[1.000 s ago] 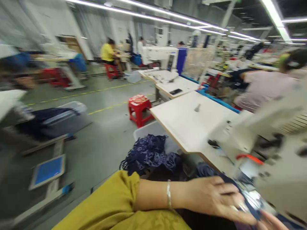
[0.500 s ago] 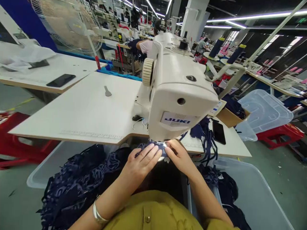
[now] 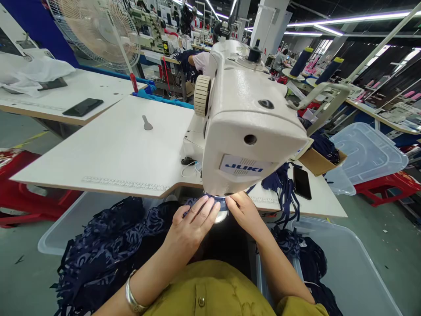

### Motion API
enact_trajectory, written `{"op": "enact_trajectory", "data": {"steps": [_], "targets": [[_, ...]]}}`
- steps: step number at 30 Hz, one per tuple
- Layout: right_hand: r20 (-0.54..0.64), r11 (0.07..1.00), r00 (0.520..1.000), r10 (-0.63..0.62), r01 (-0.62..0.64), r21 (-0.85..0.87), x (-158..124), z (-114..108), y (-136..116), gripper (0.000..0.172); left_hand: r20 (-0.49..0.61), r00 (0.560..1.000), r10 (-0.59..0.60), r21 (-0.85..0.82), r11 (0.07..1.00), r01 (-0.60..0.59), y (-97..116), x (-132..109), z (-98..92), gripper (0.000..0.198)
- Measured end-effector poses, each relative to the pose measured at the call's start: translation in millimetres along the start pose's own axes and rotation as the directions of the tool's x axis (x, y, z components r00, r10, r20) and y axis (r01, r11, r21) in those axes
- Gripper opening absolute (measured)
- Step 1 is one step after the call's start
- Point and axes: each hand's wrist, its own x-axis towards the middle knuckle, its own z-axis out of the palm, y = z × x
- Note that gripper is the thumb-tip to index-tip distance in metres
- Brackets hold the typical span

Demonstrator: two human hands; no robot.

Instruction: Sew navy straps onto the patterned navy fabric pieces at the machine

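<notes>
A white JUKI sewing machine [image 3: 245,123] stands on the white table [image 3: 115,149] in front of me. Under its head lies a small navy fabric piece [image 3: 219,203]. My left hand [image 3: 194,226] rests on that piece with fingers stretched flat, pressing it down. My right hand [image 3: 243,210] meets it from the right, fingertips pinching the fabric's edge beneath the machine head. A heap of navy lace fabric [image 3: 105,245] fills the bin at my left.
A black phone [image 3: 301,182] lies on the table right of the machine, near a cardboard box [image 3: 317,161]. Clear plastic bins [image 3: 355,263] stand at my right, a fan [image 3: 98,30] and another table behind. Another person sits past the machine.
A second ago the view pointed left across the floor; it swung onto the sewing machine. Since half a second ago my hands have stayed at the fabric under the machine head, barely shifting.
</notes>
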Motion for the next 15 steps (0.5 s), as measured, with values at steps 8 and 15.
{"op": "enact_trajectory", "data": {"steps": [8, 15], "targets": [[-0.013, 1.000, 1.000, 0.021, -0.021, -0.005, 1.7, 1.8, 0.6, 0.024, -0.032, 0.999, -0.001, 0.011, 1.000, 0.001, 1.3, -0.7, 3.5, 0.043], [-0.021, 1.000, 1.000, 0.023, -0.023, 0.010, 2.9, 2.0, -1.2, 0.025, -0.046, 0.999, 0.003, 0.015, 1.000, -0.003, 1.5, 0.0, 5.2, 0.040]]}}
